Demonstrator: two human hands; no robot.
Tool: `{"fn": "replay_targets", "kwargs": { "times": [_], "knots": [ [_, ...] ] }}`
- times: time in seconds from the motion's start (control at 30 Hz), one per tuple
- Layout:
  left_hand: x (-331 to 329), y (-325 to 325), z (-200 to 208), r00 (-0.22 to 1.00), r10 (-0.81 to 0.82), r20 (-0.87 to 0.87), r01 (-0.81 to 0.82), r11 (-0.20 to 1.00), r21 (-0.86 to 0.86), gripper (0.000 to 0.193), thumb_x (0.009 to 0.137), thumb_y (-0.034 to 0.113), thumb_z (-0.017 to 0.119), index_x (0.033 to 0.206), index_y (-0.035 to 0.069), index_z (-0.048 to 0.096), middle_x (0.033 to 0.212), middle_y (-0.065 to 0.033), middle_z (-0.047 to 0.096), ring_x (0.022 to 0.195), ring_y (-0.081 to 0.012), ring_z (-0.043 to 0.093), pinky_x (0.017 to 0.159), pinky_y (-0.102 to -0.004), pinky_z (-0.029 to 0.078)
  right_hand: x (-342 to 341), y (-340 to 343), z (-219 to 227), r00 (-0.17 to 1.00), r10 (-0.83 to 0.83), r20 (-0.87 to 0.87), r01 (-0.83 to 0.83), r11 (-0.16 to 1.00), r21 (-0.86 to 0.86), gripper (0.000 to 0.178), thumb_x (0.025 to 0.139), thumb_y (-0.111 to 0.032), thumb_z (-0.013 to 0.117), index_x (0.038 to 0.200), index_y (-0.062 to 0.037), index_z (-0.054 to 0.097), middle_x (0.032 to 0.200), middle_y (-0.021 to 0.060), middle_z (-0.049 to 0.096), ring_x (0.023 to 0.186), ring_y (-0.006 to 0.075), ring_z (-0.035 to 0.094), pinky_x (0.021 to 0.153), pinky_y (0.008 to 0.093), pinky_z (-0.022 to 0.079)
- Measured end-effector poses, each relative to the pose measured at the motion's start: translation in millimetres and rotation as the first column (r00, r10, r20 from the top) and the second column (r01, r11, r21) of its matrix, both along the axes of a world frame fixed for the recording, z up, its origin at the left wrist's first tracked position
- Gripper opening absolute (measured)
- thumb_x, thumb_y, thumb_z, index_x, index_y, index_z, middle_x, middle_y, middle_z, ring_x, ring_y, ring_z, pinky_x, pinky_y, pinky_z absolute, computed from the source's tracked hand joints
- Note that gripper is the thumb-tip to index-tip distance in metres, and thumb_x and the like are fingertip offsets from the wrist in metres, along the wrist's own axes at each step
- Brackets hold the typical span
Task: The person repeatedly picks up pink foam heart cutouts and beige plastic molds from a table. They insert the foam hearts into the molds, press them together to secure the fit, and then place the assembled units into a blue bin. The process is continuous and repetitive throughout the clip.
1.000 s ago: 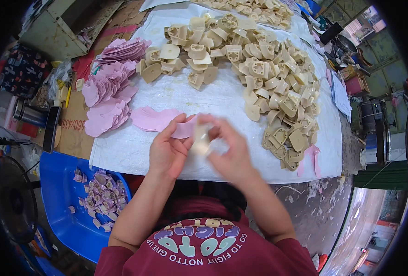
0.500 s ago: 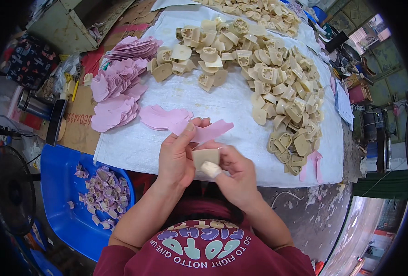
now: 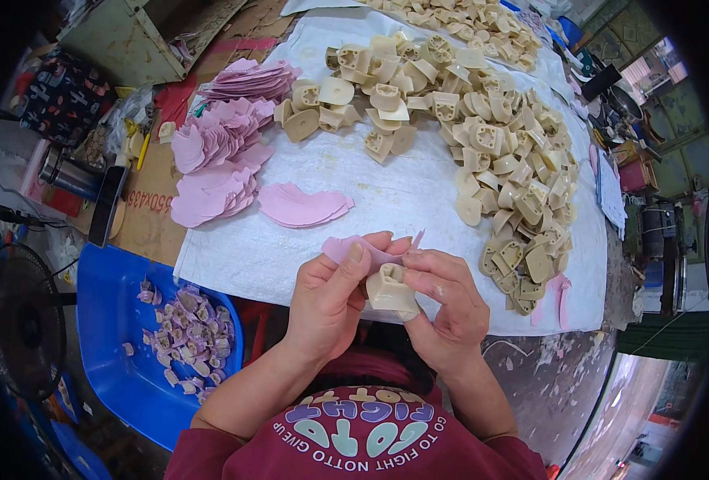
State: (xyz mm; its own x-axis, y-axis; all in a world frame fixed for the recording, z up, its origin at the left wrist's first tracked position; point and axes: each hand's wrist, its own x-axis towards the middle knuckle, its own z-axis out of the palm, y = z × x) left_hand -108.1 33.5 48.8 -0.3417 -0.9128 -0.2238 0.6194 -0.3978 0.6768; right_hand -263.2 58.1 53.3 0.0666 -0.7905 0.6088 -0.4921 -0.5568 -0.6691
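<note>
My left hand [image 3: 332, 294] pinches a thin pink sheet piece [image 3: 353, 249] at its near edge. In my right hand [image 3: 444, 304] sits a beige moulded block [image 3: 390, 290], its hollow side up, pressed against the pink piece. Both hands meet close to my chest, over the near edge of the white cloth [image 3: 290, 264]. A small stack of pink pieces [image 3: 302, 205] lies just beyond my hands.
A big heap of beige blocks [image 3: 482, 136] covers the right and far side of the cloth. More pink pieces [image 3: 214, 160] are piled at the left. A blue tub [image 3: 114, 320] with finished pieces stands lower left, a black fan [image 3: 22, 320] beside it.
My hands have drawn back from the cloth toward my chest. The block has turned in my right hand, and the pink piece now lies along its top.
</note>
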Motion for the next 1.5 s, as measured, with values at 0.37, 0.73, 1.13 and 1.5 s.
{"fn": "replay_targets", "kwargs": {
  "times": [0.37,0.73,1.13,1.5],
  "knots": [
    [1.0,2.5,6.7,0.996,-0.018,-0.087,0.025,0.996,0.086,0.038,0.100,0.025,0.052,0.124,-0.004,0.055,0.120,-0.0199,0.063,0.110,-0.0220,0.062,0.094,-0.0357,0.050,-2.5,-0.2,0.5,1.000,0.007,0.022,-0.007,1.000,-0.020,0.040,0.064,0.007,0.073,0.102,-0.0024,0.065,0.105,0.0119,0.065,0.093,0.0284,0.064,0.079,0.0353,0.052],
    [8.1,-5.1,0.3,0.920,-0.003,0.393,0.075,0.983,-0.169,0.028,0.095,0.020,0.058,0.105,-0.005,0.067,0.114,-0.0197,0.066,0.101,-0.0235,0.065,0.093,-0.0381,0.050,-11.9,-5.7,9.9,0.951,-0.094,-0.295,0.082,0.995,-0.052,0.037,0.057,-0.004,0.073,0.092,-0.0091,0.063,0.091,0.0042,0.062,0.088,0.0250,0.054,0.078,0.0380,0.038],
    [16.0,-0.5,-17.4,0.851,-0.296,0.433,0.298,0.952,0.065,0.029,0.095,0.019,0.058,0.109,-0.005,0.067,0.113,-0.0166,0.067,0.101,-0.0198,0.064,0.093,-0.0349,0.049,-10.2,-4.0,10.1,0.825,0.019,-0.565,0.097,0.980,0.174,0.029,0.056,-0.006,0.070,0.083,-0.0070,0.059,0.081,0.0066,0.052,0.088,0.0274,0.051,0.080,0.0407,0.036],
    [28.9,-28.6,-5.3,0.787,-0.476,0.393,0.537,0.842,-0.056,0.037,0.086,0.001,0.067,0.121,-0.001,0.057,0.087,-0.0069,0.067,0.080,-0.0100,0.062,0.075,-0.0235,0.050,-22.9,-1.1,2.2,0.916,0.163,-0.366,-0.111,0.981,0.161,0.026,0.059,-0.006,0.071,0.081,-0.0061,0.057,0.080,0.0065,0.053,0.084,0.0271,0.053,0.078,0.0397,0.036]
  ]
}}
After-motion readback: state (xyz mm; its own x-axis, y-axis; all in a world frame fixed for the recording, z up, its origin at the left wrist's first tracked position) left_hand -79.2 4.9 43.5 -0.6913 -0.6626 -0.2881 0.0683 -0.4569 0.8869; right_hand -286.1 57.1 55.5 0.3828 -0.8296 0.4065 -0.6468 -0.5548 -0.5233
